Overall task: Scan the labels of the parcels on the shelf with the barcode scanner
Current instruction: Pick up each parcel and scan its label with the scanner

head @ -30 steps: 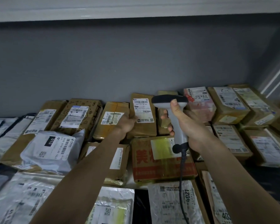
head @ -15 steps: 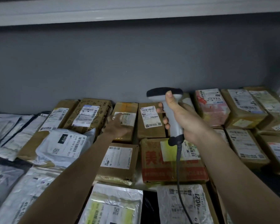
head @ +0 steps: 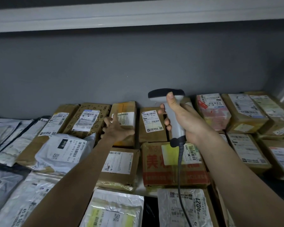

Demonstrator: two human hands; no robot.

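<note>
1. Head view: the shelf (head: pixel 141 188) is being filled from wall to front edge by parcels, brown cartons in the back rows and grey and silver mailer bags to the left and front, each with a white label turned upward.
2. The back row is being worked leftward: a second ago the left hand (head: pixel 117 128) was being rested on the carton with the plain white label (head: pixel 152 124); now it is being reached over the neighbouring taped carton (head: pixel 125 122), fingers spread wide and gripping nothing. Whether that carton is being touched cannot be told.
3. The barcode scanner (head: pixel 172 115) is being carried left along with it and is being held above the back row, head pointed toward the wall and the labels beneath it.
4. The scanner is being gripped in the right hand (head: pixel 185 122), fingers wrapped round the pale handle and thumb laid up the neck to the dark head; its grey cord is being trailed down over the red-printed carton (head: pixel 174 171).
5. By this reading, the taped carton's label is being lined up as the next scan, with many parcels left.
</note>
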